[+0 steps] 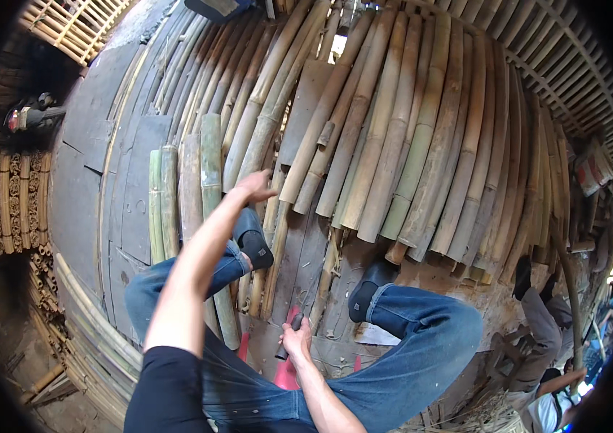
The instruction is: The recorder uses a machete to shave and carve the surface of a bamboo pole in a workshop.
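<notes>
A: Far left, what was there?

B: Short bamboo rounds (11, 198) stacked end-on by the wall, a power tool (29, 117) lying above them. Out of the way, I'd say.

A: Left hand?

B: Left hand (252, 186) was stretched forward, fingers spread, nothing in it, hovering just over the split bamboo slats (191, 195) laid flat on the plank floor (90, 209). Slats lay side by side, lengthwise, probably so one could be picked off easily.

A: Right hand?

B: Right hand (296, 338) sat low between the knees, grip closed round a dark handle (286, 339). Blade end hidden, can't tell the tool. Held near the lap, likely parked while the other arm reached.

A: Right side?

B: Big fan of long bamboo poles (407, 144) leaning across the floor. Another person (544, 325) was crouched at the far right edge, separate from this.
</notes>
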### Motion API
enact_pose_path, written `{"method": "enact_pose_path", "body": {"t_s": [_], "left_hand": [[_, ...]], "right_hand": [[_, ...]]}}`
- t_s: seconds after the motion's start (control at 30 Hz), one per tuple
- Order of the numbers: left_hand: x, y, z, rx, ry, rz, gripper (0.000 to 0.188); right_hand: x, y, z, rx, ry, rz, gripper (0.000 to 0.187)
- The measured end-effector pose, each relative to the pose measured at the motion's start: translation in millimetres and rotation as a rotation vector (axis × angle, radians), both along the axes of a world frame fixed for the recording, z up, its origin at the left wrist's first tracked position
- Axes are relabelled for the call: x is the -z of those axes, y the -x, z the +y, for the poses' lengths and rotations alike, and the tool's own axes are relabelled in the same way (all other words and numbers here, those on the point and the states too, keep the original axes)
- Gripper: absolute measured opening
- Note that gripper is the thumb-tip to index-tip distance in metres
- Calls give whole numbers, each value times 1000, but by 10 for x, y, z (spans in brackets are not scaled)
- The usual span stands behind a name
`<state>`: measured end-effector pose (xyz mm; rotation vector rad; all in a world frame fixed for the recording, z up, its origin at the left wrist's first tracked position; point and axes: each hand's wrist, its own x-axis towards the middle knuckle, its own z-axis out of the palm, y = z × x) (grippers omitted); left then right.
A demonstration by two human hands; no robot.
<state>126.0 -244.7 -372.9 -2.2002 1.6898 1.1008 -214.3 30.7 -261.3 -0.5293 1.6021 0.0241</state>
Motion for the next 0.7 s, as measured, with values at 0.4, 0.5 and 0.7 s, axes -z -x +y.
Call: {"method": "enact_pose_path", "body": {"t_s": [0.4, 0.5, 0.7], "left_hand": [[682, 1039, 317, -696, 281, 77, 66], [197, 864, 458, -832, 534, 201, 67], [-1288, 439, 854, -1093, 1093, 100, 51]], "right_hand": [[-57, 2, -66, -128, 45, 108, 58], [-148, -1, -147, 9, -17, 42, 46], [5, -33, 42, -147, 193, 130, 55]]}}
